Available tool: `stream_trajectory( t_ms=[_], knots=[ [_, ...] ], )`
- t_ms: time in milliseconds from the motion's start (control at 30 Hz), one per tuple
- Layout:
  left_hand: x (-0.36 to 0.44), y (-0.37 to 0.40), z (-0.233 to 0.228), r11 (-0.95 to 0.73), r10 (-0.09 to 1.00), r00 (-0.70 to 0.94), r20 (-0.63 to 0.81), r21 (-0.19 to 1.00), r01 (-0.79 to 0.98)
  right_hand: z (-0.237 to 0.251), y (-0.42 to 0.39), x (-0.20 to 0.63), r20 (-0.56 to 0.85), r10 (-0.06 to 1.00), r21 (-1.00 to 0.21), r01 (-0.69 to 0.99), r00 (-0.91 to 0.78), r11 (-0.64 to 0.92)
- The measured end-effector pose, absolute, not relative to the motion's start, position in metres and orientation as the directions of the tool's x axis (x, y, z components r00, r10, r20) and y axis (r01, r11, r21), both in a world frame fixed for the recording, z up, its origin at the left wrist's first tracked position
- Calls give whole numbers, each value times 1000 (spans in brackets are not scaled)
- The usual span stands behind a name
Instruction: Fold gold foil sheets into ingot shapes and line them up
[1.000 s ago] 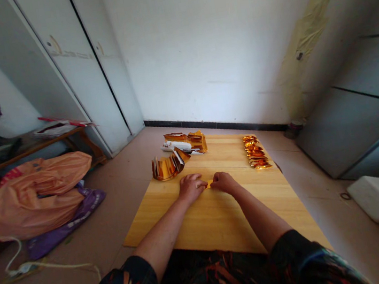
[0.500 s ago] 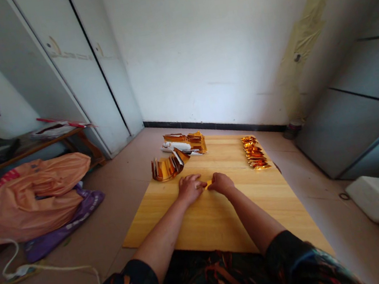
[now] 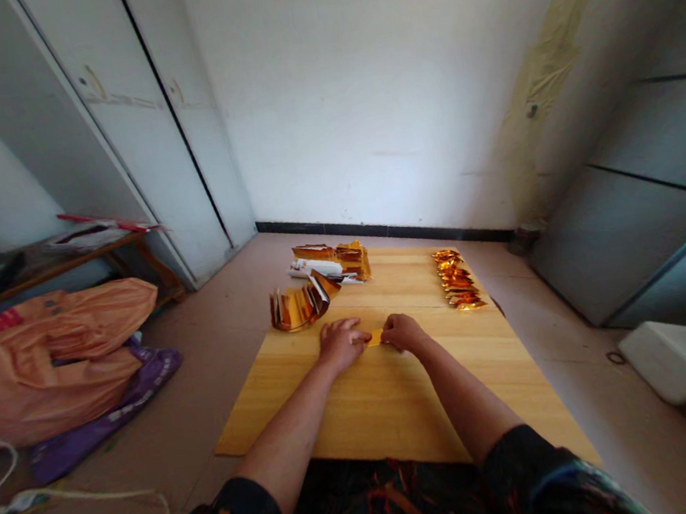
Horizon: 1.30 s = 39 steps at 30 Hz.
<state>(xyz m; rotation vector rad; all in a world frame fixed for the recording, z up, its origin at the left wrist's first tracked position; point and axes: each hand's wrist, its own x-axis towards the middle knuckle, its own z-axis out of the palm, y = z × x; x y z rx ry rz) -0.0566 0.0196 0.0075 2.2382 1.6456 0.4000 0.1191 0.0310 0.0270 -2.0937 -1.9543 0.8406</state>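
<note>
A small strip of gold foil paper (image 3: 376,338) lies on the wooden board between my two hands. My left hand (image 3: 342,345) rests low on the board with its fingers stretched out, and its thumb side touches the strip's left end. Bent fingers of my right hand (image 3: 403,333) pinch the strip's right end. Just beyond my left hand stands a curved fan of gold sheets (image 3: 300,304). To the right, a row of shiny folded gold foil pieces (image 3: 458,280) lies near the board's edge.
The wooden board (image 3: 366,408) spans the space before me. At its far left lie more gold sheets (image 3: 352,257) and a white wrapped bundle (image 3: 317,268). Orange and purple bags (image 3: 62,359) lie on the floor left, near a cable; a white box (image 3: 674,358) stands right.
My hands have moved slightly apart, so more of the gold strip shows between them. The right fingers have shifted along its right end. The whole view has moved a little.
</note>
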Motion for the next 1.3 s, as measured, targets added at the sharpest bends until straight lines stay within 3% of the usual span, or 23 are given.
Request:
stream_trajectory(
  t_ms=[167,267,367,567,967,1067,1200,1300],
  knots=[
    [-57,19,10,-261,958,286,1,414,872,36,21,101,-214,976,-308,945,42,-108],
    [-57,19,10,-260,958,288,-2,423,868,39,19,96,-220,974,-283,953,48,-111],
    [-57,19,9,-258,958,288,-3,432,864,38,22,101,-252,967,-312,943,36,-116],
    [-57,20,7,-251,961,278,5,441,862,31,34,124,-339,941,-503,843,10,-191],
    [-58,22,2,-272,958,283,37,425,864,24,34,150,-380,925,-603,764,-20,-231],
    [-58,22,2,-272,958,284,36,426,863,26,32,145,-345,939,-540,818,-1,-197],
    [-58,21,3,-274,958,285,40,429,861,34,27,133,-241,967,-342,926,79,-160],
    [-58,21,3,-272,958,285,34,429,862,34,26,132,-238,969,-327,933,73,-151]
  ],
)
